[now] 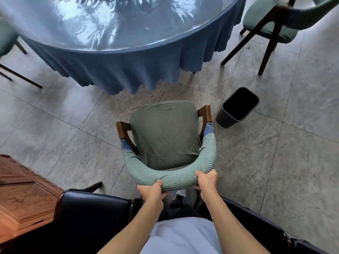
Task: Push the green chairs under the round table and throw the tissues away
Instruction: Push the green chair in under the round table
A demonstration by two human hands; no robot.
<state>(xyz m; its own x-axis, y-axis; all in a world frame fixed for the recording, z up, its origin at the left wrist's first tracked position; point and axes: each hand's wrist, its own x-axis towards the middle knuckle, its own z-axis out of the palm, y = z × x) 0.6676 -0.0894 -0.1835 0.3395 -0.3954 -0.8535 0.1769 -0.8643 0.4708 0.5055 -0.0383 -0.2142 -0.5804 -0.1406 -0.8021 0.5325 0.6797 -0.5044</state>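
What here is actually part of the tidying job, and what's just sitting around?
Part of the job: green chair, gripped by left hand and right hand; round table; second green chair; bin.
Just there: black chairs; wooden cabinet.

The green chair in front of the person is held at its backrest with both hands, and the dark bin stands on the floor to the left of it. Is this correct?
Not quite. The head view shows the dark bin on the floor to the right of the green chair, not the left. The rest holds: the left hand and the right hand both grip its backrest.
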